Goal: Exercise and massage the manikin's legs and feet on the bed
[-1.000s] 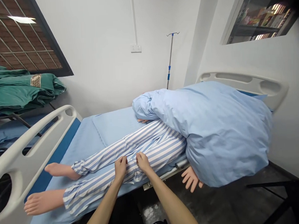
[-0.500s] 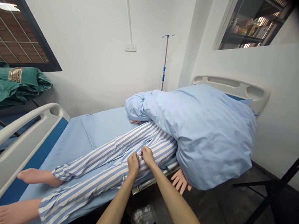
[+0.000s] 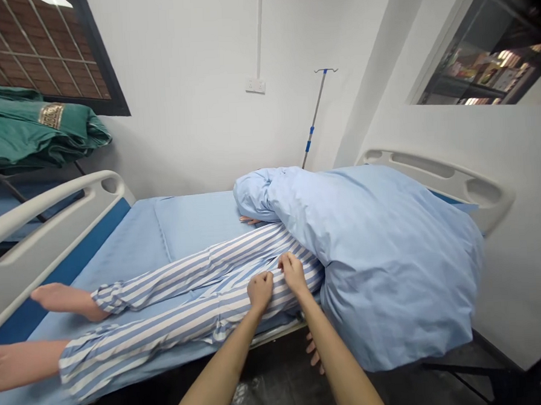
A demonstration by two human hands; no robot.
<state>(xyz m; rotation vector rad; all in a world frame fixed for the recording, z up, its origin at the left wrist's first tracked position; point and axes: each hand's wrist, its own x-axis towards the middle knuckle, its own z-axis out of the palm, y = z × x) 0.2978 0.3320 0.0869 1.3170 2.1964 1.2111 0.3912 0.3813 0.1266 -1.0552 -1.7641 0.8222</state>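
My left hand (image 3: 260, 290) is closed in a loose fist over the near thigh of the striped trousers (image 3: 177, 328). Just to its right, my right hand (image 3: 293, 272) is also a fist, nearer the hip; I see nothing held in either. The trousers are on a figure resembling a mannequin, lying on its back with bare feet (image 3: 67, 299) to the left. A light blue quilt (image 3: 382, 251) is heaped over its upper body, hiding torso and head. One of its hands (image 3: 313, 352) hangs past the bed's near edge, partly behind my right forearm.
The bed has a light blue sheet (image 3: 199, 221), a footboard (image 3: 71, 216) at left and a headboard (image 3: 450, 178) at right. Behind it stands an IV pole (image 3: 314, 124). Green folded cloth (image 3: 17, 134) lies at far left. Black chair parts (image 3: 501, 378) show at lower right.
Both fists have moved right along the thigh towards the hip and the quilt. The view has shifted slightly, and my right forearm now covers part of the hanging hand.
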